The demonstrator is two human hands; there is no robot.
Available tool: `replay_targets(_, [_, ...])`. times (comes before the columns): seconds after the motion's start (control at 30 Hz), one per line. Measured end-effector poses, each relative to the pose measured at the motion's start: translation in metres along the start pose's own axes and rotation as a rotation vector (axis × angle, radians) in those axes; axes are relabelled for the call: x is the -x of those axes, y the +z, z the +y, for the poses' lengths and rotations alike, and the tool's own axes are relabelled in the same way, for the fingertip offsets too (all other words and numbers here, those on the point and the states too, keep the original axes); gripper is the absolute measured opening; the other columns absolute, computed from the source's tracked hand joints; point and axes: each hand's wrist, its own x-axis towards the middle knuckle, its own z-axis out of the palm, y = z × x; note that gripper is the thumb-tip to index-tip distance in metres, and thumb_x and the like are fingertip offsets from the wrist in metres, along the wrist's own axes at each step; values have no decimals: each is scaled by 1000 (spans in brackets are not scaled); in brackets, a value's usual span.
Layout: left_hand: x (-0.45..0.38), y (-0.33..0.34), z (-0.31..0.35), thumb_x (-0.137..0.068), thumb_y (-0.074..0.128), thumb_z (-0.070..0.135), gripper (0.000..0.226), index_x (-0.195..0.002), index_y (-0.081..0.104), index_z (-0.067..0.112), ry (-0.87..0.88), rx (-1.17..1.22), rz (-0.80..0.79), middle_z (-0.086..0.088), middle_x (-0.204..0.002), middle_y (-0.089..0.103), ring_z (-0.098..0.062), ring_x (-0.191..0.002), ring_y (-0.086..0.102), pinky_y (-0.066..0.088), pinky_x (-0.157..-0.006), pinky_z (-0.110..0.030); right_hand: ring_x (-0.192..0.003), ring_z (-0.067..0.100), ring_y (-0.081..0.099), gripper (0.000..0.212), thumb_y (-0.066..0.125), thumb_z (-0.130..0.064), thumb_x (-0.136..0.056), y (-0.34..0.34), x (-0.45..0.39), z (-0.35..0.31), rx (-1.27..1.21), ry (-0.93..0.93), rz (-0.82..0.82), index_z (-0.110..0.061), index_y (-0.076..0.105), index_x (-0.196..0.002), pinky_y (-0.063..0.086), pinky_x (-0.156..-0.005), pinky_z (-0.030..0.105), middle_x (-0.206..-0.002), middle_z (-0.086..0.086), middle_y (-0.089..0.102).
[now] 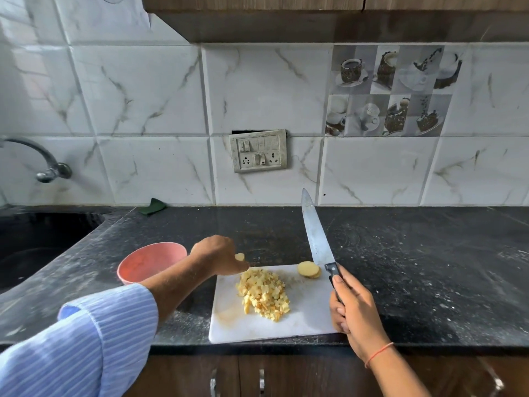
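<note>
From the head camera, I see the person standing at the black speckled stone counter (400, 267). The right hand (352, 308) is wrapped firmly round the black handle of the long steel kitchen knife (316, 233). The blade is lifted off the board and its tip points away toward the tiled wall. I think it is held up there so that it is out of the way of the other hand. This wrist is straight and low, near the front edge of the counter.

The left hand (217, 255) reaches forward, with the forearm stretched out of a blue striped sleeve (94, 339). Its curled fingers pinch a small pale yellow piece of potato (240, 257), just beyond the far left corner of the white plastic cutting board (309, 319). The round pink bowl (151, 260) sits just beside this hand, probably ready to receive the cut pieces.

In the middle of the board lies a heap of small yellow potato cubes (264, 293). A short stack of round potato slices (309, 269) rests at the far edge, close to the blade, probably waiting to be cut.
</note>
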Motion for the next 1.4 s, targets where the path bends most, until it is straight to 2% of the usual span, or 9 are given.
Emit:
replay_targets(0.13, [32,24,-20,-87,59,71,62,-122,72,22,-82,-64,-48,1,-108,71,-19,-97,68,56,-71,-30,-50,13,20,39,54,-22,-109,5,5,-2,44,-19,-3,-39,57,-144,16,-44,23,-63,5,26])
replay_targets(0.2, [47,32,-21,-86,60,76,63,-110,74,19,-109,1,-60,-1,-105,74,-20,-93,69,57,-75,-31,-51,12,20,36,54,-21,-109,11,10,-5,86,-17,-6,-43,60,-137,16,-43,23,-64,4,25])
replay_targets(0.33, [62,48,-31,-72,62,90,78,-71,74,13,-127,317,-174,2,-66,76,-17,-63,73,61,-72,-26,-48,9,24,36,54,-20,-110,24,15,-8,237,13,-32,-38,60,-141,21,-40,21,-62,-4,28])
replay_targets(0.5, [73,60,-56,-69,93,57,64,-116,71,21,4,666,-214,5,-92,78,-14,-77,75,59,-61,-25,-50,5,44,41,48,-34,-111,55,41,-7,706,-33,-121,-44,50,-151,36,-50,29,-61,-18,60])
replay_targets(0.6, [77,69,-67,-72,93,53,72,-133,62,31,69,752,-185,12,-80,73,-1,-64,63,51,-59,-22,-56,5,53,47,44,-40,-110,84,61,-5,909,-13,-202,-39,43,-157,35,-47,18,-81,-9,69])
replay_targets(0.67, [77,77,-70,-71,91,61,71,-132,67,36,82,731,-133,15,-75,67,1,-61,55,43,-59,-21,-72,5,61,50,41,-43,-110,101,72,-1,969,-7,-248,-37,39,-160,42,-57,18,-94,-8,71])
replay_targets(0.77, [79,82,-67,-65,90,68,65,-121,71,39,70,740,-62,14,-76,62,-1,-60,49,37,-58,-22,-111,18,66,54,34,-45,-110,118,82,6,1113,-44,-261,-36,30,-163,54,-93,35,-128,-2,70])
replay_targets(1.17, [76,84,-64,-63,85,78,78,-128,64,41,63,685,-35,10,-83,67,0,-63,54,38,-56,-19,-90,14,66,61,34,-36,-110,122,87,5,1397,-154,-200,-34,11,-167,59,-79,33,-96,-3,69])
replay_targets(1.4, [71,88,-57,-63,85,78,76,-128,66,42,64,723,17,13,-77,64,1,-62,52,37,-57,-20,-94,14,66,59,31,-36,-111,128,90,0,1382,-179,-169,-33,13,-167,59,-82,32,-103,-2,71])
